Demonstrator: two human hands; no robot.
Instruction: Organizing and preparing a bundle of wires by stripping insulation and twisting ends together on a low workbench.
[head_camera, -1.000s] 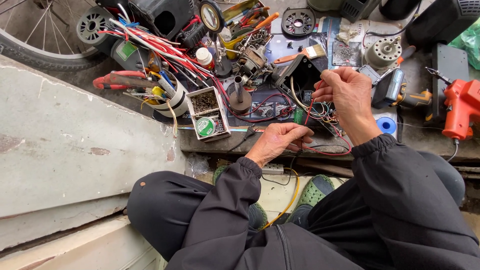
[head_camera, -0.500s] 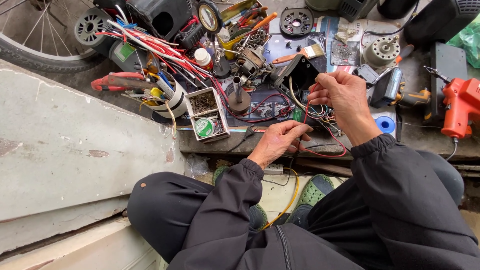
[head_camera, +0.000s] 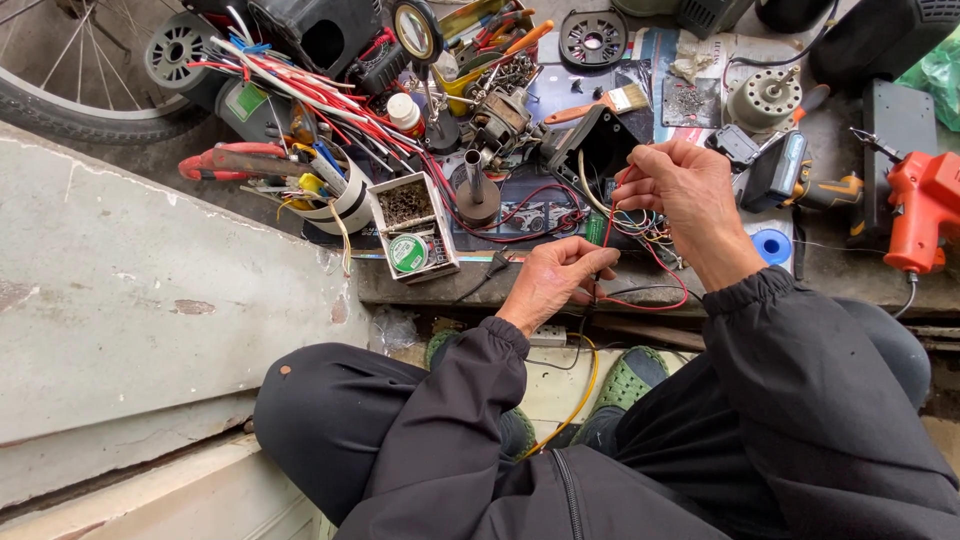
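Cluttered workbench (head_camera: 850, 270): red wire (head_camera: 607, 222) between left grip (head_camera: 553, 280) and right grip (head_camera: 680, 195).

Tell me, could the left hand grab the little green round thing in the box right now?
Probably not right away. The left hand is busy pinching a red wire. The green round thing lies uncovered in the open box just beside it, so nothing blocks the path; the hand would only need to let go first.

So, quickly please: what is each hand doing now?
Left hand: closed, pinching the red wire.
Right hand: closed, pinching the upper end of that wire.
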